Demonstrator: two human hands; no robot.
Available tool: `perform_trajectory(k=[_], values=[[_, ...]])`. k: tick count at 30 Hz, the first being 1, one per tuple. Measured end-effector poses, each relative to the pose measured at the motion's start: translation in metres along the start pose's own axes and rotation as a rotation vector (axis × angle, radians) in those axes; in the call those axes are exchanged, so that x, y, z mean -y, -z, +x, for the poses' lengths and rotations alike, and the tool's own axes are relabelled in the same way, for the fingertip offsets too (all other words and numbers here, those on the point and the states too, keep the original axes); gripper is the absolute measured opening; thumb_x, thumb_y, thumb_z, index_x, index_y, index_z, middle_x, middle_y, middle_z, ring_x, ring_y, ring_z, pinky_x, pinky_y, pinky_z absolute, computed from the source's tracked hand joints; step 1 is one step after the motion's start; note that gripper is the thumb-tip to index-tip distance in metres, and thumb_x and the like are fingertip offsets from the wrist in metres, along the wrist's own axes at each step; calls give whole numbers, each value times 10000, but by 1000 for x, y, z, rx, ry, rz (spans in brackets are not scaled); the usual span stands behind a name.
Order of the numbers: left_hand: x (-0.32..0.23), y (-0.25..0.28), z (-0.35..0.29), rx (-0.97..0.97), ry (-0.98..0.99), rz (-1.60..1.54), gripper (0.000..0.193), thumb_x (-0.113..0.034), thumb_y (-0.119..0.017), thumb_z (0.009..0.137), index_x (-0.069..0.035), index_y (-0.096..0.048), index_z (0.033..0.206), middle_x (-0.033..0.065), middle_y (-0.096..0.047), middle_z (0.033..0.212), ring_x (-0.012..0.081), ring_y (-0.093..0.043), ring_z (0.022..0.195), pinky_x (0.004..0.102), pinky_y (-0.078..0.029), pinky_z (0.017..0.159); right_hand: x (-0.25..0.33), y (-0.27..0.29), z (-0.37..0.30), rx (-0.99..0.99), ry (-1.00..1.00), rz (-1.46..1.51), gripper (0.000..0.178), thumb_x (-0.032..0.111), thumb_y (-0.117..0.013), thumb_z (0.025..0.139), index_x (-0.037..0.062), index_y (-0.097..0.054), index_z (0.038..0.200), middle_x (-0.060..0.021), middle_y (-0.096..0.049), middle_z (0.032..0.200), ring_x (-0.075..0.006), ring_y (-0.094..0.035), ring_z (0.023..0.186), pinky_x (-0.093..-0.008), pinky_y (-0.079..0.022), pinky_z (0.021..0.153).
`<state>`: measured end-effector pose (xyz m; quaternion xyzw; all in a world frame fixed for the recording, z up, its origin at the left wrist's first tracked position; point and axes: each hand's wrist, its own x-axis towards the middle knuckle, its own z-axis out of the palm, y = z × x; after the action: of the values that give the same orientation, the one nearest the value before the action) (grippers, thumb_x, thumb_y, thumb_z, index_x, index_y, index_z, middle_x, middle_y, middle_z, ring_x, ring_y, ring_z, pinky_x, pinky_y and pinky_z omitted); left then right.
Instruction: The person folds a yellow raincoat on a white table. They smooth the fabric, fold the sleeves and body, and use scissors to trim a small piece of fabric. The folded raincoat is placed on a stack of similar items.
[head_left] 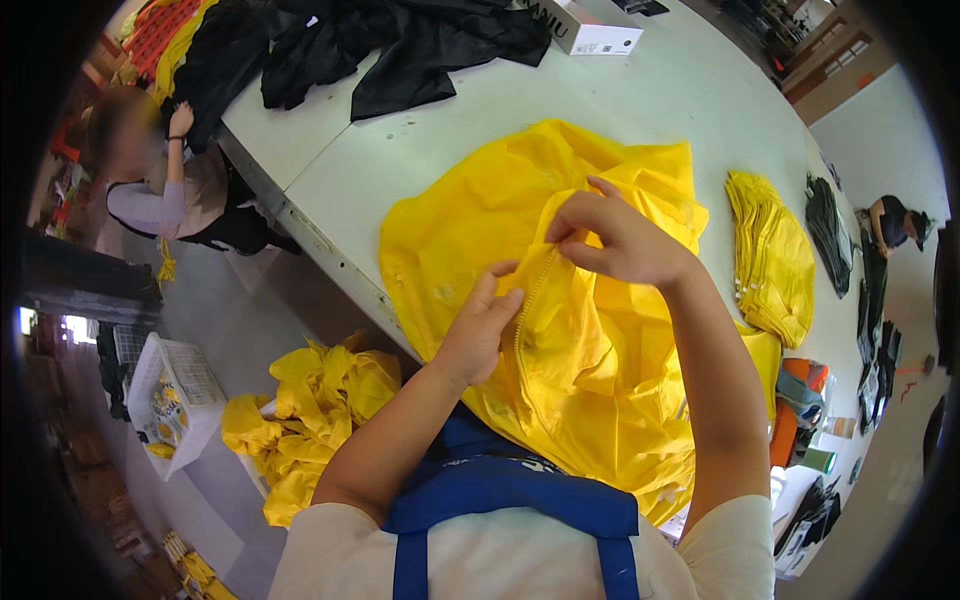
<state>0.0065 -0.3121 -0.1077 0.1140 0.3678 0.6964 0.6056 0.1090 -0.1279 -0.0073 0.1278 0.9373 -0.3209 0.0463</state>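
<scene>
A bright yellow zippered garment (620, 310) is spread over the white table in front of me and hangs down over the near edge toward my blue apron. Its zipper (524, 325) runs in a curve between my hands. My left hand (482, 328) pinches the fabric on the left side of the zipper. Higher up and to the right, my right hand (622, 238) is closed with thumb and fingertips on the zipper's upper end. The fabric around my hands is creased and partly folded over itself.
Black garments (420, 50) and a white box (585, 28) lie at the far side of the table (330, 165). A stack of yellow pieces (770, 255) sits at right. Below left are a yellow heap (310, 420) and a white basket (180, 400). Another person (185, 190) stands at left.
</scene>
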Motion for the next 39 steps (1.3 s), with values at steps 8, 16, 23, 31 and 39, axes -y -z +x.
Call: perform_trajectory(k=[8,16,23,31,39], values=[[-11,-1,-4,-81,-741,1038,141,-69,-701,784,-52,-621,898,136,-551,993,248,-570,804,309,-458,711,14,-18,-19,-147,49,232,305,47,-677,807,139,-633,1093,-25,-605,855,-192,-570,897,-383,-358,962],[7,37,-19,-53,-627,1053,248,-84,-683,815,-19,-589,1035,124,-592,944,250,-587,822,312,-471,731,-4,-24,-33,-9,159,467,116,97,-673,827,61,-573,873,-127,-638,1125,-333,-470,1248,-460,-277,1072],[13,190,24,-791,-210,1142,504,-116,-665,813,-23,-449,1259,166,-511,1161,292,-592,938,383,-480,843,-21,42,-86,-472,-17,708,194,241,-550,922,52,-519,888,-25,-531,683,-148,-552,638,-361,-483,853],[-9,180,47,-689,-8,1447,157,-155,-645,827,-72,-592,949,95,-535,1007,273,-571,912,367,-476,779,2,-195,48,66,101,-13,176,224,-597,851,52,-564,869,-158,-604,823,-363,-598,812,-449,-480,715],[-6,198,25,-478,-214,529,80,-61,-566,883,-79,-538,956,19,-578,855,120,-556,814,250,-444,716,-13,-239,33,-51,54,122,133,181,-612,851,50,-589,862,-123,-612,811,-325,-601,783,-405,-476,691]])
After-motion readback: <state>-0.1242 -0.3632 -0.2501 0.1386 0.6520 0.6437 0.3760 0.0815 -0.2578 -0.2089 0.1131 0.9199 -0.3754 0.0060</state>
